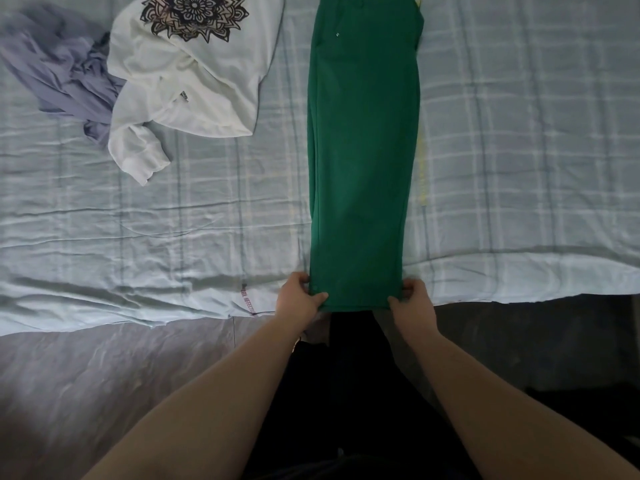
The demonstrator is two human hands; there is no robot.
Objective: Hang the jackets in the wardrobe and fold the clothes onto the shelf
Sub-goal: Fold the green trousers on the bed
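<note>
Now | left hand (300, 296), right hand (412, 299) pinching green trousers (363, 150) hem corners

We note dim, cool, even light, brighter toward the upper bed (519, 133). The floor (104, 393) lies in shadow. Wide-angle bending shows at the edges; focus is soft throughout.

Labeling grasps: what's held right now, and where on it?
Both hands hold the green trousers at the near hem: left hand pinches the left corner, right hand the right corner.
</note>
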